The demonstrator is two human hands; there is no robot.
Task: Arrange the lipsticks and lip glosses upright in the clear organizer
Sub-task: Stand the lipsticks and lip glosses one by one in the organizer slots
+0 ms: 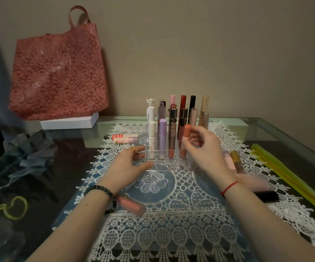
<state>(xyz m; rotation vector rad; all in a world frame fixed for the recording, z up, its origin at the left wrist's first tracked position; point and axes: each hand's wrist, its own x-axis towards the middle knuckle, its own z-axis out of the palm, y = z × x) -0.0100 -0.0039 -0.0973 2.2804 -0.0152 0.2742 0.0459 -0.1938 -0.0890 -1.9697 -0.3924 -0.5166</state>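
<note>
Organizer (171,164): clear acrylic, stepped slots, on white lace mat (171,214) over glass worktop (266,129), filled with slim upright tubes. Left grip (126,165) apart, straight fingers against its left front corner. Right grip (205,148) pinches round-capped peach tube (186,130) standing in front row.

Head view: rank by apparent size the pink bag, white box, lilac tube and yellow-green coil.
pink bag
white box
then lilac tube and yellow-green coil look alike, the coil nearer the camera, so unranked

Fourteen upright tubes (162,135), one clear organizer (170,166), two hands (128,167)
</note>
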